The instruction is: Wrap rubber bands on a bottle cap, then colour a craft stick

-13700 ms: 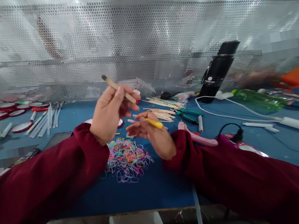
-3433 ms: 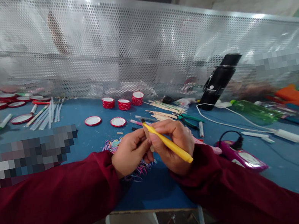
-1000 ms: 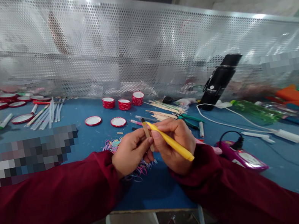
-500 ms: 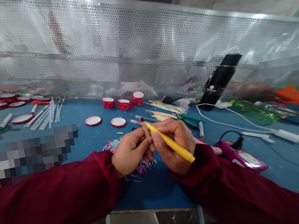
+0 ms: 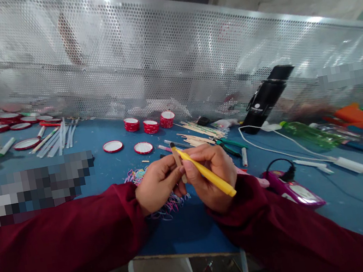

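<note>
My left hand (image 5: 157, 188) pinches a flat wooden stick (image 5: 176, 155) that stands nearly upright, dark at its top end. My right hand (image 5: 211, 173) grips a yellow pen-like tool (image 5: 209, 175) whose tip touches the stick near its upper part. Both hands meet over a heap of small coloured rubber bands (image 5: 160, 205) on the blue table (image 5: 190, 226). Dark red sleeves cover both arms.
Three red tape rolls (image 5: 149, 124) and two red-rimmed lids (image 5: 127, 147) lie behind the hands. More wooden sticks (image 5: 198, 133), green pliers (image 5: 232, 145), a pink glue gun (image 5: 290, 187), a black bottle (image 5: 265, 95) and white cables lie to the right. A perforated metal screen (image 5: 153, 56) backs the table.
Over the last second nothing has visibly moved. Much earlier my left hand held the stick raised high and the right hand lay lower and apart from it.
</note>
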Demonstrator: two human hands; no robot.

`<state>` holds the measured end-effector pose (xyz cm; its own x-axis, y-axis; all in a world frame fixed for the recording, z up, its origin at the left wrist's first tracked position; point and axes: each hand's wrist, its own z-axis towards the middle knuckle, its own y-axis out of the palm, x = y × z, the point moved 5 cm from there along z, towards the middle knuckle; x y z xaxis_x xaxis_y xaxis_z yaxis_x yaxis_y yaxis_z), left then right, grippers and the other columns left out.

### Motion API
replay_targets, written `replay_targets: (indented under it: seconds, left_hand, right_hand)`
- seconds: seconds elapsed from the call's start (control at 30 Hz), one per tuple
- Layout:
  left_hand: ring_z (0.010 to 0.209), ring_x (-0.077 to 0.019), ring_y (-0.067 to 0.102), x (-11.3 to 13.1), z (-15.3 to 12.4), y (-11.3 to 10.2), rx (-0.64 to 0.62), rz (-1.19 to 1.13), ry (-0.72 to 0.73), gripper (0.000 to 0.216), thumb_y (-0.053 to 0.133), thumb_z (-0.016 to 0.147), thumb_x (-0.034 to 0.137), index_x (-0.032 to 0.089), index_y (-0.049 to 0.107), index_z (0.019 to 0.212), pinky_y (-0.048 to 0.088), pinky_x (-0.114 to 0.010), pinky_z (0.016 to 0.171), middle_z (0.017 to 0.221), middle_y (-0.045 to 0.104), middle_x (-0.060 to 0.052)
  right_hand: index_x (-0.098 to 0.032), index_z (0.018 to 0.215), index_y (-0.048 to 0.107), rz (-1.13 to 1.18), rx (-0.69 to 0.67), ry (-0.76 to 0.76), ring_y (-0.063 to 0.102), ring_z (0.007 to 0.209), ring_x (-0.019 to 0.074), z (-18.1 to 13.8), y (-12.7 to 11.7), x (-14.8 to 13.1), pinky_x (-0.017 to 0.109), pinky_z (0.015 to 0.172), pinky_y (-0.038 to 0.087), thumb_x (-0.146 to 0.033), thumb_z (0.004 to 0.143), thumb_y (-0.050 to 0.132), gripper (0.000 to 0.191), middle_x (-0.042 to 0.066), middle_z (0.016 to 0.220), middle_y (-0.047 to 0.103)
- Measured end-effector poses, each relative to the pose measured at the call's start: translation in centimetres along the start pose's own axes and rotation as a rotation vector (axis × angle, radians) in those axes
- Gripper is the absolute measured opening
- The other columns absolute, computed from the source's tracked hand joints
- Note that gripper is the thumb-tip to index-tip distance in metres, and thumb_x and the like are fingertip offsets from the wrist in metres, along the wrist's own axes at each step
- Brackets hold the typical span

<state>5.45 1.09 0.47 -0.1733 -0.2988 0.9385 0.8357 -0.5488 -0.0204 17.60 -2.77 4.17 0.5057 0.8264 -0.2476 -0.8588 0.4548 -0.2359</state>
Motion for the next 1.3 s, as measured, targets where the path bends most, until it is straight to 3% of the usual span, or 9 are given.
replay_targets:
  seconds: [1.3]
  left_hand:
    - [0.046, -0.0101, 0.058, 0.07, -0.07, 0.08, -0.016, 0.013, 0.028, 0.038, 0.06, 0.093, 0.052, 0.018, 0.05, 0.082, 0.049, -0.02, 0.047, 0.057, 0.061, 0.001]
  right_hand:
    - [-0.024, 0.098, 0.058, 0.001, -0.009, -0.027, 0.073, 0.088, 0.0198, 0.04, 0.08, -0.33, 0.037, 0.078, 0.06, -0.013, 0.087, 0.067, 0.018, 0.003, 0.094, 0.071]
